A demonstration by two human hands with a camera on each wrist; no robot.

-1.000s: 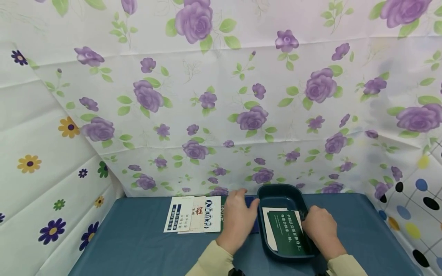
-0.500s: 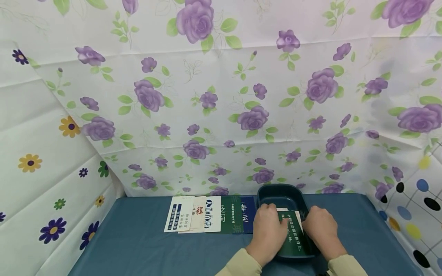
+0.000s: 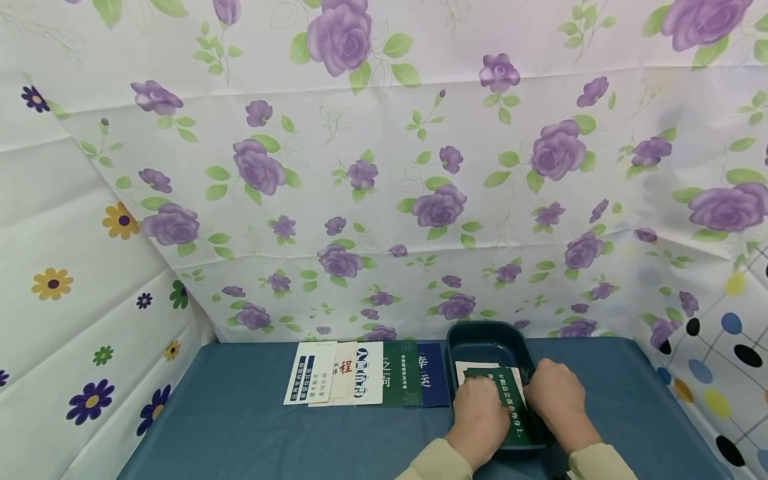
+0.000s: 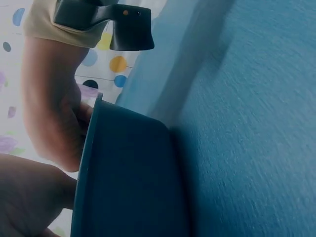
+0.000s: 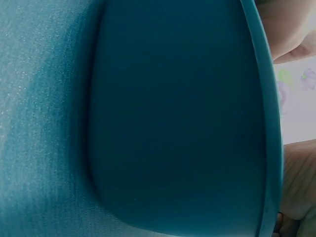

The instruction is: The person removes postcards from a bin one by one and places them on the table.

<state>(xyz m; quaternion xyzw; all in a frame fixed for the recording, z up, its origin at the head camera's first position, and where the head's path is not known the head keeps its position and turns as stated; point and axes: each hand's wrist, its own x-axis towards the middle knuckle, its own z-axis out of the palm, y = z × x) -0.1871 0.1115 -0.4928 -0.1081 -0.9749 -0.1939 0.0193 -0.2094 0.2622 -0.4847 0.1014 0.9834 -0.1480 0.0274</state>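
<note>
A dark teal plastic box [image 3: 489, 333] with rounded corners stands at right of centre. In it lie a green card [image 3: 517, 427] printed with white characters and, partly under it, a white card [image 3: 465, 368]. My left hand [image 3: 480, 417] reaches in over the green card with fingers bent downward, its fingertips hidden; I cannot tell whether it pinches the card. At the right side my right hand [image 3: 555, 400] grips the box's rim. From outside, the left wrist view shows the box wall [image 4: 133, 173] with the right hand [image 4: 52, 108] at the rim.
Left of the box, overlapping cards lie in a row: white [image 3: 309, 373], cream [image 3: 345, 393], white with blue lettering [image 3: 372, 373], green [image 3: 402, 373] and dark blue [image 3: 433, 373]. The blue-covered table [image 3: 252, 433] meets a flowered cloth [image 3: 372, 200] at the back.
My left hand has moved right from over the dark blue card into the box, then slightly lower over the green card. The right hand has stayed on the rim.
</note>
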